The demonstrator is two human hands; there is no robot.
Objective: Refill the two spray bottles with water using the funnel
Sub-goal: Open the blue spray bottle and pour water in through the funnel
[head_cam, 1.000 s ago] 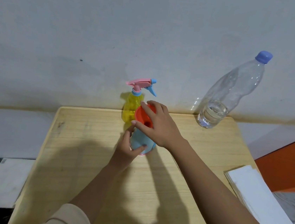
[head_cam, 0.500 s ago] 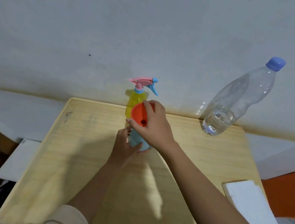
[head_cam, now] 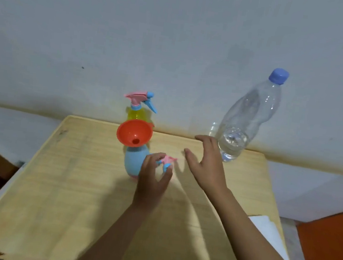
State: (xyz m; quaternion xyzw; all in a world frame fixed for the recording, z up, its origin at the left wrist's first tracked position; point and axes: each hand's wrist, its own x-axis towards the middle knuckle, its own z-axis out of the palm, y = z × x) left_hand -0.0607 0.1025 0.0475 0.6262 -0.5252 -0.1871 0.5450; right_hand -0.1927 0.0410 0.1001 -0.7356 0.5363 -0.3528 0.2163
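An orange funnel (head_cam: 134,133) sits in the neck of the blue spray bottle (head_cam: 133,160) near the middle of the wooden table (head_cam: 56,191). My left hand (head_cam: 153,180) is just right of that bottle and pinches its removed pink and blue spray head (head_cam: 166,161). Behind the funnel stands the yellow spray bottle (head_cam: 136,114) with its pink trigger head on. My right hand (head_cam: 206,164) hovers open with spread fingers, a little left of the clear water bottle (head_cam: 246,119), which has a blue cap and a little water at the bottom.
The table stands against a pale wall (head_cam: 177,34). A stack of white paper (head_cam: 270,233) lies past the table's right edge, beside an orange surface (head_cam: 329,237). A white board (head_cam: 3,189) sits low on the left.
My right hand let go of the funnel and moved right toward the water bottle. My left hand left the blue bottle's side and now holds the spray head.
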